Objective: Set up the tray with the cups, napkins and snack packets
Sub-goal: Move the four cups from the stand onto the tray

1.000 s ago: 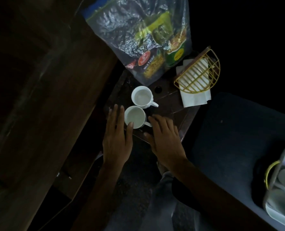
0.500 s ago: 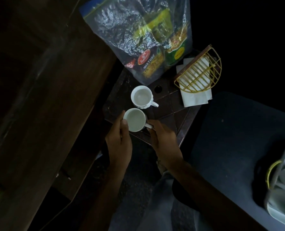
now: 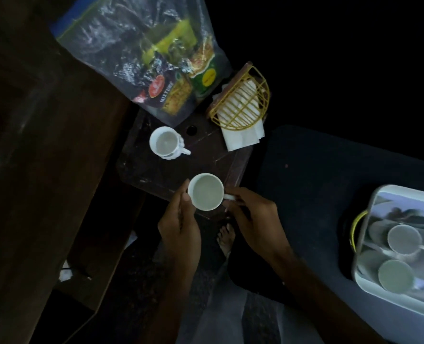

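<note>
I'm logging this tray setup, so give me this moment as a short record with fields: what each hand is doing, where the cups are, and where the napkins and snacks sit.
left hand: fingers against the side of the near cup
right hand: pinching the near cup's handle
near cup: white, empty, at the tray's near edge
far cup: white, empty, upright on the tray, untouched
tray: dark, square
napkins: white, under a yellow wire holder, at the tray's far right corner
snack packets: in a clear bag leaning over the tray's far edge
</note>
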`<state>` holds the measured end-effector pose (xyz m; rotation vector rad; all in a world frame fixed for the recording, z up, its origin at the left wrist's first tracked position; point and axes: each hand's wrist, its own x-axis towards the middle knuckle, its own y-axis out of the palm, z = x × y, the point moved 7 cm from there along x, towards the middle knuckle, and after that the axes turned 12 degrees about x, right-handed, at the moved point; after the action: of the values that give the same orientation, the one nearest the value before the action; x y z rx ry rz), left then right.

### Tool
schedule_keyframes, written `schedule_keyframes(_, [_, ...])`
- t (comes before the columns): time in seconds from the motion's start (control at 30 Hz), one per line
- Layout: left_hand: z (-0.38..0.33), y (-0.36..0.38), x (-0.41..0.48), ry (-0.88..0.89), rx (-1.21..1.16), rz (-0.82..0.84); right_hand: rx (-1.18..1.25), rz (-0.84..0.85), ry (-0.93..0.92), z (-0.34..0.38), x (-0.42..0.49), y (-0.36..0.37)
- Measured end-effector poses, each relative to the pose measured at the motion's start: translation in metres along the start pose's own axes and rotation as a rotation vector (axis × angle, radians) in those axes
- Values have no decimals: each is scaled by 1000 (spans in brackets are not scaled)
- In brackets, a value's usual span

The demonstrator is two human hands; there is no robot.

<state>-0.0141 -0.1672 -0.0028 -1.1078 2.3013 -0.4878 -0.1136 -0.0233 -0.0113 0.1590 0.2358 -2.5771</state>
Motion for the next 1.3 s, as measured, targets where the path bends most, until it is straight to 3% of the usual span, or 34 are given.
schedule_keyframes(0.3, [-30, 71, -76, 23, -27, 159, -29, -169, 59, -17, -48, -108])
schedule_keyframes(0.6, [-76, 177, -182, 222, 33, 485, -171, -498, 192, -30, -145, -255])
schedule_keyframes(0.83, [-88, 254, -252, 273, 79, 723, -229, -601, 249, -55, -208, -351])
schedule_keyframes(1.07, [-67, 269, -251, 124, 36, 643, -231, -687, 322, -106, -247, -400])
schedule_keyframes(1.3, [-42, 257, -246, 64, 31, 540, -262, -573, 362, -154, -270, -395])
